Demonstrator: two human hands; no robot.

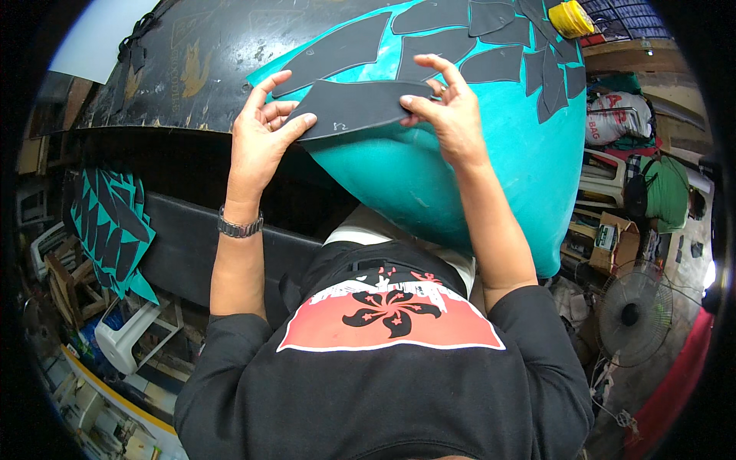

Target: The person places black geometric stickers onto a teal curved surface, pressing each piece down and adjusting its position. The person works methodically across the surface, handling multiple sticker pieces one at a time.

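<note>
A thin, flat black cut-out (pixel 349 103), pointed and curved like a leaf, is tilted up between my two hands; small pale marks show near its lower edge. At its left end, my left hand (pixel 264 134) pinches it with the thumb in front, index finger raised. My right hand (pixel 452 115) holds the other end, thumb over the face and some fingertips hidden behind. Below and beyond lies a large teal sheet (pixel 475 169) that drapes off the table toward my lap. Several similar black pieces (pixel 337 54) lie on its far part.
The dark, scuffed tabletop (pixel 207 46) extends at the far left. A yellow roll-shaped item (pixel 571 19) sits at the far right corner. Left of me, another teal sheet with black pieces (pixel 115 226) hangs near a white plastic stool (pixel 134 337). A fan (pixel 632 314) stands at right among boxes and bags.
</note>
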